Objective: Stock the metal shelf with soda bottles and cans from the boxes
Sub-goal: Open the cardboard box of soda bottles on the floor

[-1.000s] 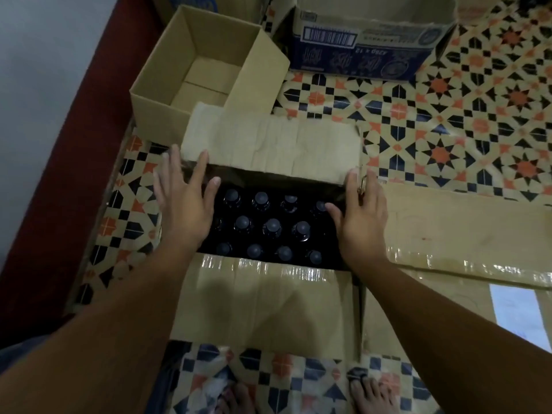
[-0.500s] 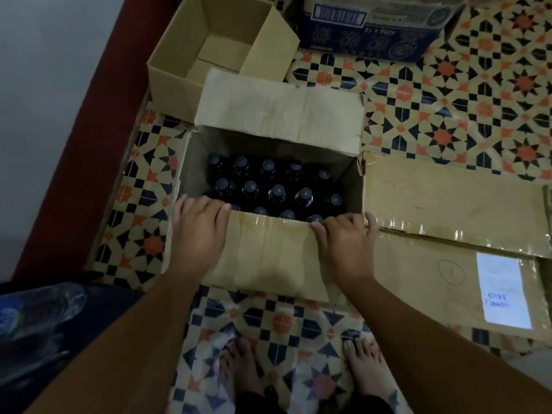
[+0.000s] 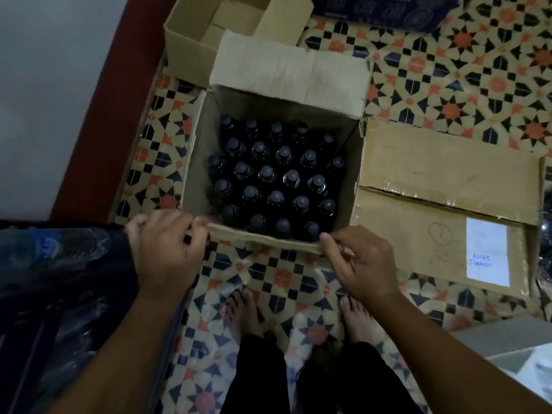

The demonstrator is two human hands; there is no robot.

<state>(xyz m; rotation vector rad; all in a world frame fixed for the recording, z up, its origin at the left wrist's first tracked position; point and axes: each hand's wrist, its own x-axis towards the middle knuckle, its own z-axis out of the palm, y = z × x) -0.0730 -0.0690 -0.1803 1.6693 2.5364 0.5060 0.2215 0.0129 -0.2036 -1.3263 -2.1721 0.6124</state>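
Note:
An open cardboard box (image 3: 346, 180) stands on the patterned floor right in front of my feet. It is packed with several dark soda bottles (image 3: 274, 177) with dark caps, upright in rows. My left hand (image 3: 167, 249) grips the near flap (image 3: 263, 239) at the box's left corner, fingers curled over its edge. My right hand (image 3: 361, 258) pinches the same flap near the right corner. The far flap (image 3: 289, 73) lies folded back. No metal shelf is in view.
An empty cardboard box (image 3: 191, 46) sits behind the open one. A closed taped box (image 3: 445, 201) with a white label lies to the right. A blue printed carton (image 3: 385, 10) is at the top. Wrapped plastic bottles (image 3: 59, 252) lie at my left.
Both hands came back from the box's side edges to the near flap and folded it down towards me. All the rows of bottles now show.

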